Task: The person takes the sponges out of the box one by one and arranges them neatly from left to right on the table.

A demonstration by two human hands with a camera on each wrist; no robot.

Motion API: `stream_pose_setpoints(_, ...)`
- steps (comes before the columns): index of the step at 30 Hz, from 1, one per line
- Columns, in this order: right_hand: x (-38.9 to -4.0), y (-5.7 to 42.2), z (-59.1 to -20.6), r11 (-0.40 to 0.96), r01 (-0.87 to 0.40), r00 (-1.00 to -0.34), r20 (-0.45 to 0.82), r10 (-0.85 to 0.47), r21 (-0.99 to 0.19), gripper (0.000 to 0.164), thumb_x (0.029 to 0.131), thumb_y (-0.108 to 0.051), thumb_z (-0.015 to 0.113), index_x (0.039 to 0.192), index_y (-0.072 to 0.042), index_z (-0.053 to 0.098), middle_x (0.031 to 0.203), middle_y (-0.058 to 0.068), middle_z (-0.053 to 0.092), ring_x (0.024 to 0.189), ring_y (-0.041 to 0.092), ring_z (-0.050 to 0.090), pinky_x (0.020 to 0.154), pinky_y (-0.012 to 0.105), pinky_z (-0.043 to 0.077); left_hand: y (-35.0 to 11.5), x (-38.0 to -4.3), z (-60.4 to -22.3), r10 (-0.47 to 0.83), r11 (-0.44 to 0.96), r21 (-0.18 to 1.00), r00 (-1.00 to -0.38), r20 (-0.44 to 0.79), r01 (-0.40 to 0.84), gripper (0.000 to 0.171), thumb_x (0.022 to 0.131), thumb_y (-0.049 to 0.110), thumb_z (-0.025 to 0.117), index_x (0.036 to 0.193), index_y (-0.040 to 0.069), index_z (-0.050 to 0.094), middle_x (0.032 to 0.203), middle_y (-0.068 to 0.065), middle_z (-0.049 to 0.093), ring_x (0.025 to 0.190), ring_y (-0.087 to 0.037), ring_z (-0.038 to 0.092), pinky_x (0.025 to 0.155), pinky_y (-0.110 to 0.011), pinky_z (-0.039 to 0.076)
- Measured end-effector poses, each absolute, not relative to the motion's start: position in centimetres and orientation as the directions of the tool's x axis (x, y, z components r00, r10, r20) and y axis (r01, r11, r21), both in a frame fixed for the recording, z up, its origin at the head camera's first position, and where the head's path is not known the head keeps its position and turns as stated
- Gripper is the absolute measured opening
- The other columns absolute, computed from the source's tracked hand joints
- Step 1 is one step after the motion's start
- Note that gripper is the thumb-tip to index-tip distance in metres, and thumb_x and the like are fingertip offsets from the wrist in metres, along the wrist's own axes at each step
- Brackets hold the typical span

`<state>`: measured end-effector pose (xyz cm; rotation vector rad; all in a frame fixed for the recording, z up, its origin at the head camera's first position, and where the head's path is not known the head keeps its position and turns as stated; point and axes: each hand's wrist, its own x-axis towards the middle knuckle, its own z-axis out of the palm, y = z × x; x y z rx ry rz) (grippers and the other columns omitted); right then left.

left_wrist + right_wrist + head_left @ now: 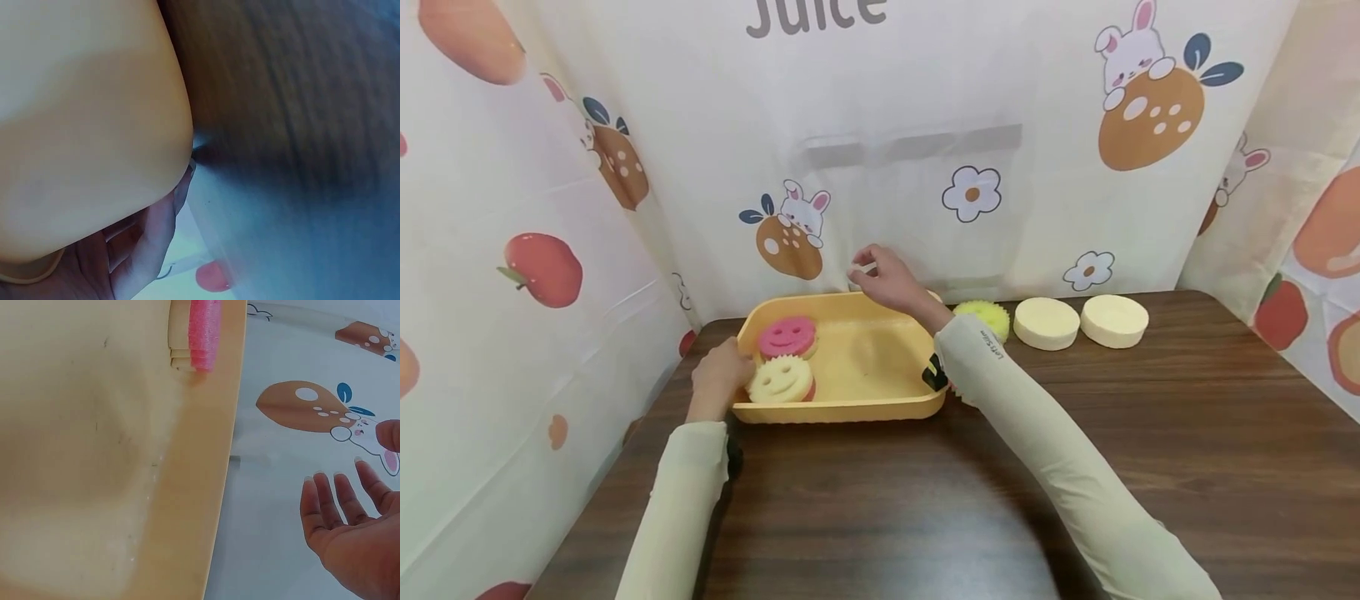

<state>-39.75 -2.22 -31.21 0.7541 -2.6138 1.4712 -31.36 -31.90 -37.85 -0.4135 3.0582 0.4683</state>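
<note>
With the left hand point(721, 377) gripping the yellow tray point(880, 408) (two smiley sponges point(784, 360) inside), the right hand point(886, 279) hovered spread, best closing squarely on the far rim.

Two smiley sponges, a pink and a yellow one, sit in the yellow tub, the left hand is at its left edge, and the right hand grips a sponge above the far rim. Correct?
Not quite. The right hand holds nothing: the right wrist view shows its fingers open and empty beyond the yellow tub rim. The pink smiley sponge and yellow smiley sponge do sit inside, with the left hand at the left edge.
</note>
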Motion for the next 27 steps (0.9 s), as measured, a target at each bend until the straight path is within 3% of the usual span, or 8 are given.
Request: stream_pose_setpoints(27, -40.5, -4.5, -33.5, 0.47, -0.464, -0.854, 0.239, -0.463, -0.751, 0.036, 0.099, -0.03, 0.057, 0.126, -0.006, 0.052, 0.133, 0.014, 0.052, 0.116, 0.03, 0.059, 0.101, 0.039, 0.049, -31.6, -31.0, -37.6, -0.275, 0.91, 0.305, -0.96, -0.056, -0.279, 0.047, 0.098, 0.028, 0.043, 0.135, 0.0, 0.046, 0.127, -0.03, 0.059, 0.112, -0.049, 0.058, 0.09, -0.064, 0.046)
